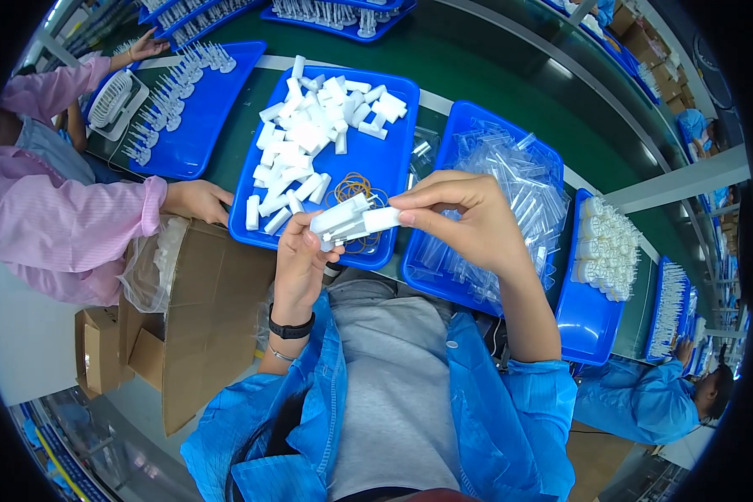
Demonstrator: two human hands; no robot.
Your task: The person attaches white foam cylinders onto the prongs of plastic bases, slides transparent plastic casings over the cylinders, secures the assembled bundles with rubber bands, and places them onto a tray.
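My left hand [297, 255] is closed around several white plastic pieces [340, 219] with small pins and a clear part, held over the near edge of a blue tray [399, 159]. Between the thumb and fingers of my right hand [473, 217] is a small white plastic block [381, 219]. Its left end touches or lies very near the pieces in my left hand; which of the two I cannot tell. Loose white plastic parts [309, 125] are heaped in that tray. Tan rubber bands [353, 186] lie in its near right corner, partly behind my hands.
To the right, a blue tray [453, 125] holds clear plastic sleeves [514, 192]; beyond is a blue tray [590, 322] of white round parts [604, 251]. A co-worker's hand [199, 201] is at the left tray edge, above a cardboard box [217, 309]. A white fan [117, 105] stands further left.
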